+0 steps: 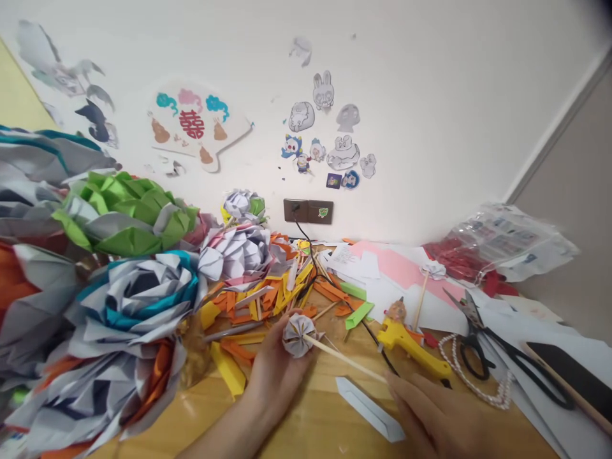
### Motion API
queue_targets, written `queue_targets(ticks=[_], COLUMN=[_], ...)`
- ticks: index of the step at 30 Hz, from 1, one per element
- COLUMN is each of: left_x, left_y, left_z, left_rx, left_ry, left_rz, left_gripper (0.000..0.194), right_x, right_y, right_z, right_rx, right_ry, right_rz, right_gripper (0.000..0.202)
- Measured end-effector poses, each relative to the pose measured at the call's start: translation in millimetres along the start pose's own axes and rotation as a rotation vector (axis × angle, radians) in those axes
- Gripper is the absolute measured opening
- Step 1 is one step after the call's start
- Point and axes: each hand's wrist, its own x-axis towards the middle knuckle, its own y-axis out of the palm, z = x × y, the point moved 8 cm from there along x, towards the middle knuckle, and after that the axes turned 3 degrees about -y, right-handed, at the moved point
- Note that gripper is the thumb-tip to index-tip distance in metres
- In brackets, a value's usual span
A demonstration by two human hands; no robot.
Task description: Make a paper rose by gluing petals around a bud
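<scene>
In the head view my left hand (282, 366) is closed around a small white folded-paper flower (297, 336), its underside turned toward me. A pale wooden stick (347, 358) runs from the flower's centre down to the right. My right hand (433, 408) pinches the far end of that stick. Between my hands, on the wooden table (320, 421), lies a folded white paper strip (369, 408). Just beyond my right hand is a yellow hot glue gun (415, 350). Orange and yellow folded strips (229, 366) lie beside my left hand.
Large paper flowers (138, 293) are heaped at the left. A black cable (368, 328) crosses the table from a wall socket (308, 211). Scissors (478, 331), a pearl string (502, 395) and a phone (574, 376) lie at the right, near a plastic bag (507, 245).
</scene>
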Motion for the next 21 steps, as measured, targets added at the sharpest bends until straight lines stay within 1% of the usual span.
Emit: queue_targets(ticks=[3, 6, 9, 12, 16, 18, 21], left_x=[1, 1, 0, -3, -6, -7, -8], left_y=[-1.2, -3.7, -4.0, -2.1, 4.4, 5.1, 4.2], left_z=[0, 0, -1, -4, -12, -15, -19], left_rx=[-0.016, -0.017, -0.01, 0.022, 0.168, 0.258, 0.365], left_ry=[0.007, 0.013, 0.021, 0.069, 0.164, 0.215, 0.275], left_rz=[-0.003, -0.034, -0.042, -0.028, 0.037, 0.037, 0.012], left_gripper=[0.017, 0.017, 0.018, 0.017, 0.01, 0.007, 0.011], right_x=[-1, 3, 8, 10, 5, 3, 0], right_y=[2, -1, -3, -4, 3, 8, 14], right_z=[-1, 0, 1, 0, -3, -4, -5], right_rx=[-0.015, -0.025, -0.004, 0.034, 0.127, 0.186, 0.303], right_ry=[0.002, 0.017, 0.07, 0.135, 0.202, 0.246, 0.336], right_rz=[0.015, 0.02, 0.067, 0.102, 0.154, 0.174, 0.206], right_gripper=[0.026, 0.027, 0.027, 0.026, 0.024, 0.025, 0.027])
